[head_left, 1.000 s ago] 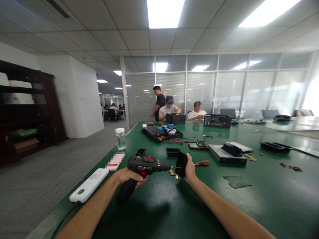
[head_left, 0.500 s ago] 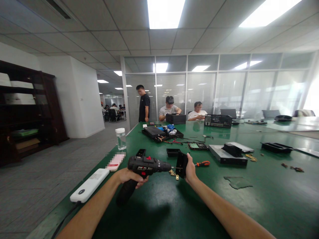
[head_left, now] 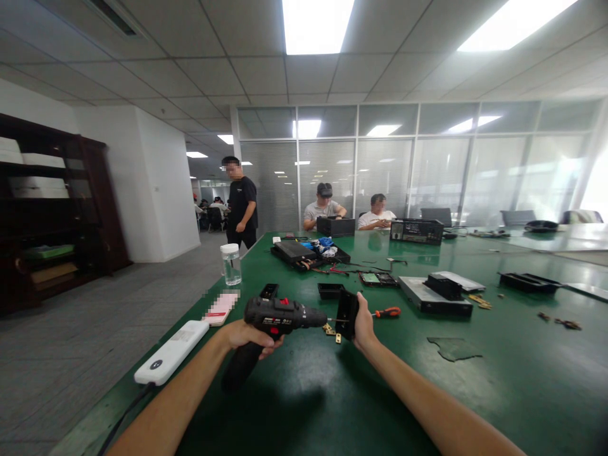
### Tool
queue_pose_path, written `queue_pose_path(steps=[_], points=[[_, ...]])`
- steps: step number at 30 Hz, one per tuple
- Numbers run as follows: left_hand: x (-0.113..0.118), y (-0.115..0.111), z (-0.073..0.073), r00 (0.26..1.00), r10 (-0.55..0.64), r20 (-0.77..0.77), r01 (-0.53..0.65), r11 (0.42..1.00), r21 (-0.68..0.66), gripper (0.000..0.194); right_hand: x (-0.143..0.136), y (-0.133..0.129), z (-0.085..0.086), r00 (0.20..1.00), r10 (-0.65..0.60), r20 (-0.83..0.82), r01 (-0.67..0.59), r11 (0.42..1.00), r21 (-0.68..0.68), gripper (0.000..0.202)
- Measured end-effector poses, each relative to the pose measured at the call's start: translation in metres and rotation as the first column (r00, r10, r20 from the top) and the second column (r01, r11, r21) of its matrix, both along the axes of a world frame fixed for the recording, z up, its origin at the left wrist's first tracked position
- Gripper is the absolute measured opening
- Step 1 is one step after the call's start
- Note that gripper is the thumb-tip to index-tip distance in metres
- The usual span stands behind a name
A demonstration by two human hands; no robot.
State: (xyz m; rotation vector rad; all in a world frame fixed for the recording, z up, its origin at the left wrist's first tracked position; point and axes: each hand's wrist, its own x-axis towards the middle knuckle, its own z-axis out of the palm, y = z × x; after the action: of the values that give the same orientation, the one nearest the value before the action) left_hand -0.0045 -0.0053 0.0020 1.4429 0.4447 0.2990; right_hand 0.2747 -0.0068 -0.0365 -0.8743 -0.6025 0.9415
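Note:
My left hand (head_left: pixel 256 339) is wrapped round the grip of a black cordless drill (head_left: pixel 280 315) with red buttons. The drill lies level, its thin bit pointing right into a small black plastic housing (head_left: pixel 347 315). That housing stands on edge in my right hand (head_left: pixel 364 322), whose fingers hold it from its right side. Whether the bit touches a screw inside cannot be made out. Just below the bit, several small brass-coloured plates (head_left: pixel 337 338) lie on the green table. Behind my right hand rests a screwdriver (head_left: pixel 388 312) with an orange and black handle.
A white power strip (head_left: pixel 171 352), a pink phone (head_left: pixel 223 308) and a clear jar (head_left: pixel 231 266) line the left edge. Farther right are a metal drive (head_left: pixel 439 306), a glass shard (head_left: pixel 455 348) and a black tray (head_left: pixel 528 282). Two seated people and one standing person are beyond the table.
The standing person in the background has walked left. My hands, the drill and the black housing stay almost exactly where they were.

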Motion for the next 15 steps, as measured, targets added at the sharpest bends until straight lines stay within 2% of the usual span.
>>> queue_pose_path(steps=[4,15], points=[[-0.0003,0.0006,-0.0011,1.000,0.010,0.013,-0.010,1.000,0.000,0.034,-0.0010,-0.0023,0.0031,0.999,0.040,-0.030,-0.042,0.998,-0.046,0.042],[0.0002,-0.0011,0.0002,1.000,0.015,0.010,-0.015,1.000,-0.011,0.033,-0.0007,-0.0037,0.0040,0.998,0.057,-0.040,-0.059,0.996,-0.062,0.044]])
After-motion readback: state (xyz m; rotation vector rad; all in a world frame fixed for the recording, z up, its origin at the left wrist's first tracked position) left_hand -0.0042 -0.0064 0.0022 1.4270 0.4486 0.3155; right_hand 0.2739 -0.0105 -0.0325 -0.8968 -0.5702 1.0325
